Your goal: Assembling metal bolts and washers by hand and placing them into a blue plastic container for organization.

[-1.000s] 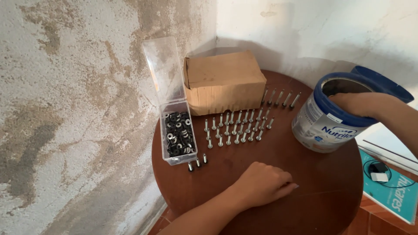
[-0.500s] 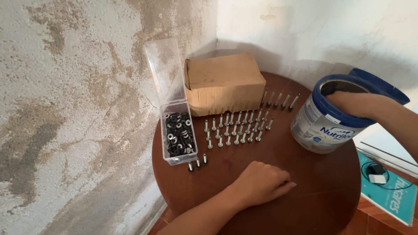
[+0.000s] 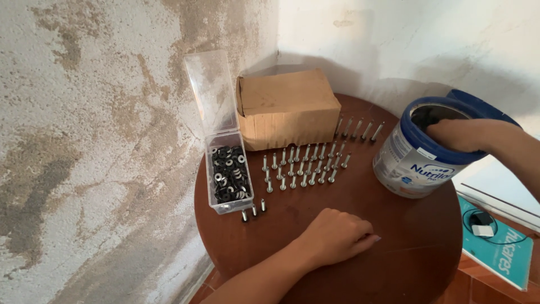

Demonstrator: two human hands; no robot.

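The blue-rimmed tin [image 3: 413, 160] is standing upright at the right edge of the round brown table [image 3: 337, 270], and the right hand [image 3: 461, 134] is reaching down into its open mouth, its fingers hidden inside so their grip cannot be told. Behind it, a cardboard box [image 3: 284, 110] is sitting against the wall beside a clear plastic case of washers [image 3: 228, 174] with its lid standing open. The left hand [image 3: 334, 236] is resting palm-down on the tabletop, fingers loosely curled and holding nothing visible, near the rows of upright bolts [image 3: 304, 166].
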